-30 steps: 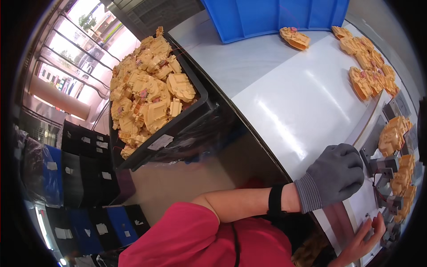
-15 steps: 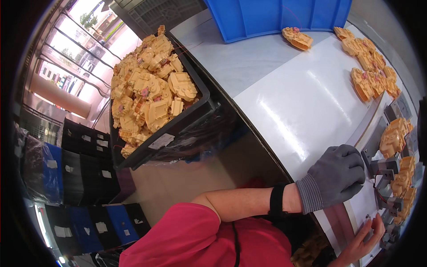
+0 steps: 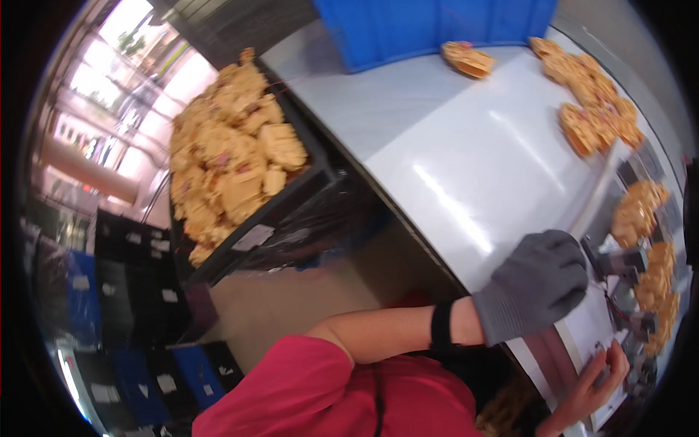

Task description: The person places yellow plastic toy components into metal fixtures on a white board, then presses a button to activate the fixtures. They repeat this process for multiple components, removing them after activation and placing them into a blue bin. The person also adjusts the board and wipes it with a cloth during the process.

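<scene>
My left hand [image 3: 535,285], in a grey knitted glove, is over the right part of the white tabletop, beside a row of metal fixtures. Its fingers are curled down, and whatever they may hold is hidden. Lower right, my bare right hand [image 3: 598,382] reaches up beside the fixtures with thumb and fingers apart; nothing shows between them. Yellow-tan plastic housings [image 3: 659,277] sit along the fixtures, close to both hands. A dark metal clamp block [image 3: 622,264] stands just right of the glove, with thin wires below it.
A black crate [image 3: 280,207] heaped with tan plastic housings [image 3: 237,156] stands left of the table. At the far edge is a blue bin [image 3: 437,33], with one housing [image 3: 467,60] before it. More housings [image 3: 593,102] cluster at far right. Black and blue boxes [image 3: 131,284] are stacked at left.
The whole view has shifted and blurred, with the crate and table sliding slightly left. My gloved left hand stays curled near the fixtures; my right hand's fingers have moved up a little.
</scene>
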`<state>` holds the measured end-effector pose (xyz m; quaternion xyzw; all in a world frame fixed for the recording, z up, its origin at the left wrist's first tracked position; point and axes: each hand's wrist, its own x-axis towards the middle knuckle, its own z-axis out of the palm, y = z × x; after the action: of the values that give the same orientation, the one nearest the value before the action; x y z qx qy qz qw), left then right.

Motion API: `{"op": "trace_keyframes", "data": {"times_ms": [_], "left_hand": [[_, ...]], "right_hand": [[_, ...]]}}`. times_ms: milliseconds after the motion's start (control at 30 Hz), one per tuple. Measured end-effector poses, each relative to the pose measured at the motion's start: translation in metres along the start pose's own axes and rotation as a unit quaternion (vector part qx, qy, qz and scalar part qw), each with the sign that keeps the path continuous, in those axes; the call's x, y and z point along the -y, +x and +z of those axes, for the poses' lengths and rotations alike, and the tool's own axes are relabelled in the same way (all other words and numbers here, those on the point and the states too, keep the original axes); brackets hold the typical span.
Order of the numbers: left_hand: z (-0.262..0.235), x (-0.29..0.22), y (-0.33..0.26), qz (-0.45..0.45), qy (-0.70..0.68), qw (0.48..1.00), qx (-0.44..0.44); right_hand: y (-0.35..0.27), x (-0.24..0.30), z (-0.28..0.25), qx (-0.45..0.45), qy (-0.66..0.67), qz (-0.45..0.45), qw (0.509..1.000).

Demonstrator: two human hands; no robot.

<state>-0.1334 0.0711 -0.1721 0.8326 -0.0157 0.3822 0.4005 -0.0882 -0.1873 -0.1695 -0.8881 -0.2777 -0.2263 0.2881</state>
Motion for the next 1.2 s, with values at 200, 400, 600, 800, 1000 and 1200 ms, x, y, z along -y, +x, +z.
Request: {"op": "trace_keyframes", "data": {"times_ms": [200,400,600,800,1000,1200], "left_hand": [[-0.012,0.001,0.007,-0.006,-0.009,0.999,0.048],[-0.004,-0.003,0.012,-0.013,0.023,0.998,0.055],[-0.008,-0.002,0.005,-0.038,0.003,0.997,0.062],[-0.009,-0.001,0.005,-0.015,0.017,0.999,0.046],[-0.009,0.0,0.006,-0.017,0.009,0.999,0.048],[-0.008,0.001,0.007,-0.01,0.009,0.999,0.037]], "right_hand": [[0.02,0.031,0.001,-0.012,-0.01,-0.023,1.0],[0.023,0.026,0.004,-0.031,-0.015,-0.014,0.999],[0.02,0.03,0.005,-0.026,-0.018,-0.013,0.999],[0.021,0.033,0.005,-0.022,-0.022,-0.014,0.999],[0.021,0.033,0.006,-0.021,-0.021,-0.008,1.0],[0.022,0.033,0.006,-0.018,-0.023,-0.008,1.0]]}}
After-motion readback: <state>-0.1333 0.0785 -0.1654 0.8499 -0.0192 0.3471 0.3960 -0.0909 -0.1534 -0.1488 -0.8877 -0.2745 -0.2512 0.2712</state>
